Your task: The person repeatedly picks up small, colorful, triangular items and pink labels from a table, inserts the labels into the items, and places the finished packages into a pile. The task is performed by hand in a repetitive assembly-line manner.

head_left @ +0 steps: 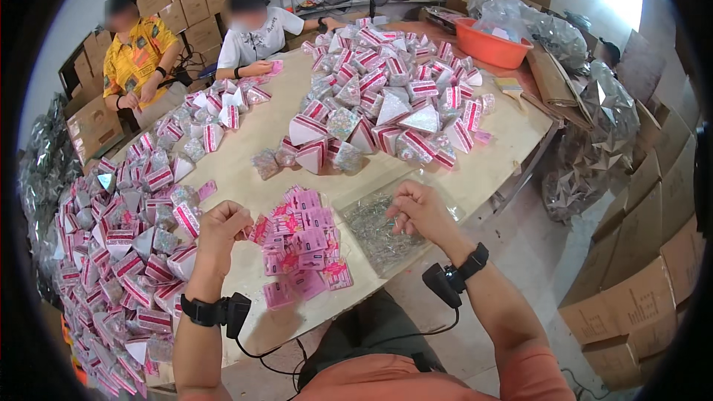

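Note:
At the near side of the table, my left hand (pixel 224 224) has its fingertips pinched at the edge of a small pink printed card (pixel 259 230). Right beside it lies a loose pile of similar pink cards (pixel 308 241), some overlapping. My right hand (pixel 418 209) is over a shallow clear tray (pixel 375 271) filled with many small, thin metal pieces (pixel 375 219), too fine to name surely. Its fingers are curled together, and whatever they may pinch is too small to make out.
Big heaps of clear bags with pink-and-white card tops (pixel 379 96) cover the far middle and left of the table. Two co-workers (pixel 141 59) sit at the far left. An orange basin (pixel 492 43) and a brush (pixel 511 89) lie far right; cartons (pixel 631 304) stand right.

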{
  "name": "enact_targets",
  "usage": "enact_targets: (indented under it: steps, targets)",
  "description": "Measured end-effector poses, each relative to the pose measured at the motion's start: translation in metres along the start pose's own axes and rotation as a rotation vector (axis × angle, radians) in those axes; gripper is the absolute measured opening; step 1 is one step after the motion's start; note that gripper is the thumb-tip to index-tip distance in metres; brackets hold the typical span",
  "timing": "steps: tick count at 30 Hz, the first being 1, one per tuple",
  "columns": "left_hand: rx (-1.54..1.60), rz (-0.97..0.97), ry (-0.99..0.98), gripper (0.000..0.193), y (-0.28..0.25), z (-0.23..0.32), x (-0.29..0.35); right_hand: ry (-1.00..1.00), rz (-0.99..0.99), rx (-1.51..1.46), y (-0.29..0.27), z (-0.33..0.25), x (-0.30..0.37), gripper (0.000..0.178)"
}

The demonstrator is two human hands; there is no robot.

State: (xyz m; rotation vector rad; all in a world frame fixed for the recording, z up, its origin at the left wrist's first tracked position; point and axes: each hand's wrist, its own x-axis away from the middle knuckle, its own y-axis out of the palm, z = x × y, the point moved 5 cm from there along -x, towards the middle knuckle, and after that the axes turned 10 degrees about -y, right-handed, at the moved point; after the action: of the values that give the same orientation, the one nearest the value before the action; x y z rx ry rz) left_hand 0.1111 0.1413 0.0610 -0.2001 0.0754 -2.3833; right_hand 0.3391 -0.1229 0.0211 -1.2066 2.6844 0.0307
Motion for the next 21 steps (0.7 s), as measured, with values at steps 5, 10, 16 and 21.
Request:
enact_targets:
  steps: [5,10,16,21]
  targets:
    - [0.011,-0.032,-0.007,0.007,0.011,0.007,0.009,-0.061,0.026,0.118,-0.002,0.001,-0.004,0.011]
    - [0.03,-0.069,0.002,0.005,0.021,0.018,0.018,-0.077,0.082,-0.012,-0.003,0.002,-0.009,0.011]
    - [0.06,-0.104,-0.043,0.007,0.027,0.014,0.023,-0.086,0.068,-0.178,0.013,-0.013,-0.002,0.004]
    - [0.111,-0.166,-0.05,0.01,0.038,0.013,0.026,-0.086,0.045,-0.224,0.03,-0.037,0.005,0.004]
